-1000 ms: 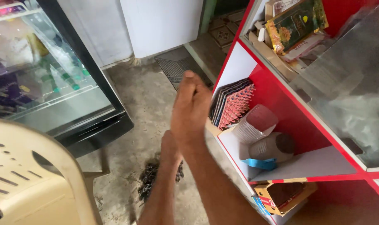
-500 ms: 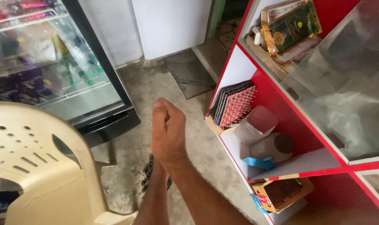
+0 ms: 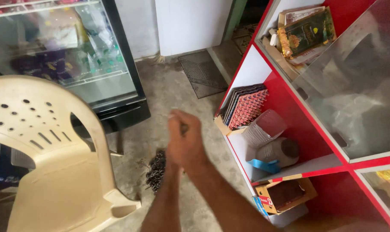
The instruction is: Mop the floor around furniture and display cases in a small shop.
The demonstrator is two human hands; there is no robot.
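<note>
Both hands, right hand (image 3: 186,141) over left hand (image 3: 171,165), close together on a thin broom handle (image 3: 184,128). The dark bristle broom head (image 3: 155,169) rests on the grey concrete floor (image 3: 169,92), beside the beige plastic chair (image 3: 53,163). Sweeping appears underway; no debris pile is visible.

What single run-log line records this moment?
both hands: clasped together, blurred, grip unclear | beneath: dark broom head on floor | left: beige plastic chair | right: red shelf unit
</note>
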